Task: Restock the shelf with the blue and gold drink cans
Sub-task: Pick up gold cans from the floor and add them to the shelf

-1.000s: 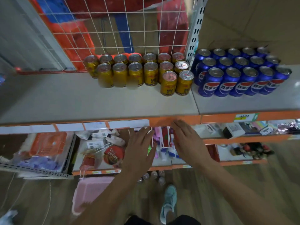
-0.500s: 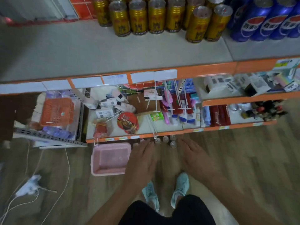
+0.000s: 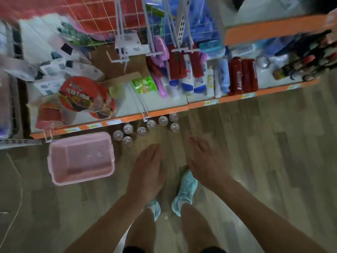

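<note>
Several drink cans (image 3: 151,124) stand upright on the wooden floor just in front of the lowest shelf edge (image 3: 164,112); I see only their silver tops, so their colours are hidden. My left hand (image 3: 146,172) hangs flat and empty, palm down, a little below the cans. My right hand (image 3: 205,161) is likewise flat and empty, to the right of the left one and just below the rightmost cans. Neither hand touches a can. The can shelf above is out of view.
An empty pink plastic basket (image 3: 81,158) lies on the floor left of the cans. The bottom shelf holds an instant noodle bowl (image 3: 82,96), white boxes (image 3: 60,70) and hanging toiletries (image 3: 184,70). My two feet in teal shoes (image 3: 185,190) stand below my hands.
My view has swung down from the can shelf to the floor. Both hands dropped from the shelf edge to just above the floor cans, still empty.
</note>
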`<state>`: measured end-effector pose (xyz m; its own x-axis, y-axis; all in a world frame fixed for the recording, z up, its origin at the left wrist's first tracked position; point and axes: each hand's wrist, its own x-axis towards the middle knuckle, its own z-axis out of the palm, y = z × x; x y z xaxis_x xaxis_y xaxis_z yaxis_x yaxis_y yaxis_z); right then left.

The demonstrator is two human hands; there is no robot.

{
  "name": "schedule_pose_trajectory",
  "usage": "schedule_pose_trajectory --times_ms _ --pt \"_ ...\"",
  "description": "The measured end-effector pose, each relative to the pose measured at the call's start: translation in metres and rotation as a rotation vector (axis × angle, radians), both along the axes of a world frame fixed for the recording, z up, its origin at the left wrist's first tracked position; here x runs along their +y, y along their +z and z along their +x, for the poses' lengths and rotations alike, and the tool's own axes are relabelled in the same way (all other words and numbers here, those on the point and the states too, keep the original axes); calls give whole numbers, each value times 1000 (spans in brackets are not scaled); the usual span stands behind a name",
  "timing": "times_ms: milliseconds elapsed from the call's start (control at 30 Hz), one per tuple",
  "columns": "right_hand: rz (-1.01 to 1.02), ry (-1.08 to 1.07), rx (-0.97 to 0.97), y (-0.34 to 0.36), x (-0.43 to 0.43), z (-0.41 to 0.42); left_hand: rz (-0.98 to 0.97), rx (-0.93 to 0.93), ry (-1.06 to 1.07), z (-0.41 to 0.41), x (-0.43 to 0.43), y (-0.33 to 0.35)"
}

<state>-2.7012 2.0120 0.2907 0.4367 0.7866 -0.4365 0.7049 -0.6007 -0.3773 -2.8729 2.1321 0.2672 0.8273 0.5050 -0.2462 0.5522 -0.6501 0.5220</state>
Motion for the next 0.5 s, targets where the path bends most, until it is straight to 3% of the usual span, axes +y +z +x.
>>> schedule_pose_trajectory --times_ms 300,500 --pt "-86 -59 27 -250 -25 19 40 65 -30 43 -6 -248" --pt "-77 32 -13 -366 -16 34 164 30 -82 55 19 -369"
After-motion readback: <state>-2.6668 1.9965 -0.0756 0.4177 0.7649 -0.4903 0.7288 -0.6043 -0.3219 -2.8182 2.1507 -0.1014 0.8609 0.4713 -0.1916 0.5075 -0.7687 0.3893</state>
